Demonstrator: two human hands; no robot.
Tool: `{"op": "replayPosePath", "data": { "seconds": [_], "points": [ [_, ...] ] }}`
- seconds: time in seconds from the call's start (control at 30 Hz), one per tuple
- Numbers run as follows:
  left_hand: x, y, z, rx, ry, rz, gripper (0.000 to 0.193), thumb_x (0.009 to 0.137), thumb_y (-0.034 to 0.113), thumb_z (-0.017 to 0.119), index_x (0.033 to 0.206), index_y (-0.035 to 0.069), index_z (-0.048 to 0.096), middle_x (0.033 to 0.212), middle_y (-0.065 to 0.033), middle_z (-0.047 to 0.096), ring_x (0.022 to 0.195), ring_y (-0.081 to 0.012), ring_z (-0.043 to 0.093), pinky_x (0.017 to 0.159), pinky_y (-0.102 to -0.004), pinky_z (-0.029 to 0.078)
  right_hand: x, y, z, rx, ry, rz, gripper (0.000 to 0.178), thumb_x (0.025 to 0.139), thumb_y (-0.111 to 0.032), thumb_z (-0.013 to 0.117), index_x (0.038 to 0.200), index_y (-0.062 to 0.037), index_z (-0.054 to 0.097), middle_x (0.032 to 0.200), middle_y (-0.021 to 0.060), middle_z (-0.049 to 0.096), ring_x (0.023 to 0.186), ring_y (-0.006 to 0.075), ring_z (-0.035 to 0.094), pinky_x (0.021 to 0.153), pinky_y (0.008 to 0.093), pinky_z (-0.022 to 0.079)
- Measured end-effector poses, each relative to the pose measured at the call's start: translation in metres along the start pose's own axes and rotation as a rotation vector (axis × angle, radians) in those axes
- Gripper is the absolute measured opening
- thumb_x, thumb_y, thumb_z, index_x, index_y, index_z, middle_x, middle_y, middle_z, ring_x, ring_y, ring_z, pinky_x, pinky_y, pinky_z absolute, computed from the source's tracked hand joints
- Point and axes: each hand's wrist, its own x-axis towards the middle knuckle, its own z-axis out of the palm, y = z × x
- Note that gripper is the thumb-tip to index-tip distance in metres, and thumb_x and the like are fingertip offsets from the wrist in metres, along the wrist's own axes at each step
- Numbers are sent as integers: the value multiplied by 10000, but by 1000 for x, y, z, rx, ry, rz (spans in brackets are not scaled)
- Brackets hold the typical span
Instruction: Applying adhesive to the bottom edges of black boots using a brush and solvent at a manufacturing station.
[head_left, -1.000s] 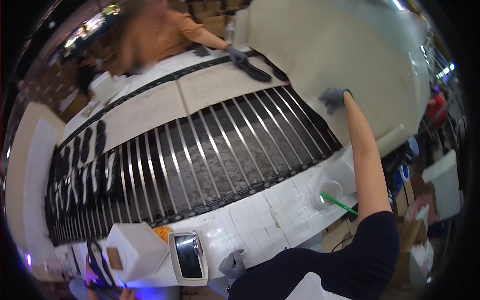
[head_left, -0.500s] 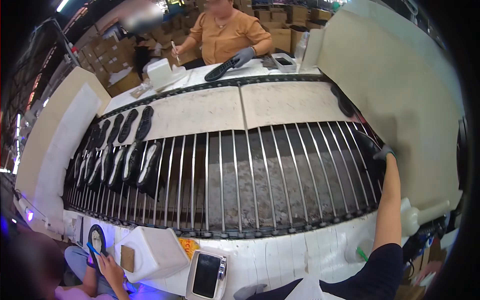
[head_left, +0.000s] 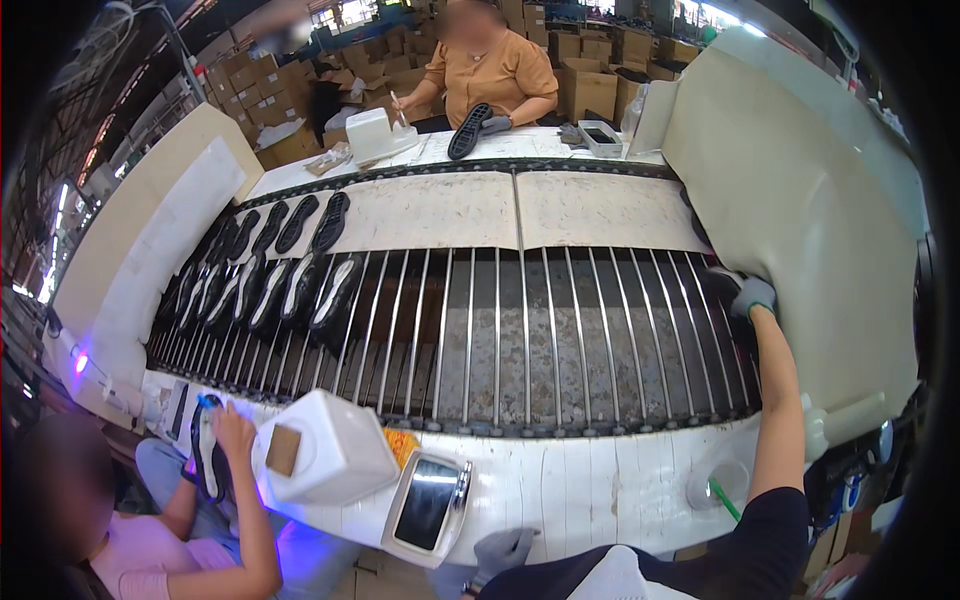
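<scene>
My right hand (head_left: 753,294), in a grey glove with a green cuff, reaches far right to the mouth of the cream hood and grips a black shoe (head_left: 722,282). That shoe lies at the right end of the conveyor's metal rods (head_left: 497,340); the glove and hood partly hide it. Near the front edge of the white table rests my left hand (head_left: 505,553), also grey-gloved, with nothing in it and its fingers loosely stretched. Several black shoe uppers with white bottoms (head_left: 337,292) lie on the rods at left. Behind them, black soles (head_left: 331,222) lie on a pale board (head_left: 430,212).
Across the conveyor, a co-worker in orange holds a black sole (head_left: 469,131) and a brush. Front left, another person works on a sole (head_left: 208,450). A white box (head_left: 330,450), a tray with a dark panel (head_left: 428,503) and a clear cup (head_left: 715,487) stand on my side.
My head view has shifted. The held shoe now lies deeper beside the hood opening, with my right hand on it. Left, the row of shoes has moved little; my left hand shows more fully.
</scene>
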Motion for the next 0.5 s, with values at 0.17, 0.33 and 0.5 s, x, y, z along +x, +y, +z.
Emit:
{"op": "replayPosePath", "data": {
  "seconds": [0.17,0.33,0.5],
  "points": [
    [2,21,-7,-81,-43,-1,213,906,253,614,834,99,743,659,-91,658,541,-199,635,497,-308,462,-124,-46,-77,106,58,-391,678,540,-370,828,1087,-27,624,1057,182,663,965,353,645,846,425,525],
    [32,83,2,-344,8,144,708,778,181,772,1380,33,430,1065,-109,647,936,-190,605,836,-324,479,-259,-59,-146,347,-10,-888,853,550,-340,833,1268,-31,491,1094,201,615,1003,363,609,896,405,482],
    [18,106,23,-755,-43,73,595,844,219,718,1353,39,468,1324,-107,536,1218,-220,491,1049,-373,376,-341,-40,-125,842,-97,-1434,590,648,-128,796,1191,-51,579,1119,149,610,1044,319,579,930,375,457]
  ]
}}
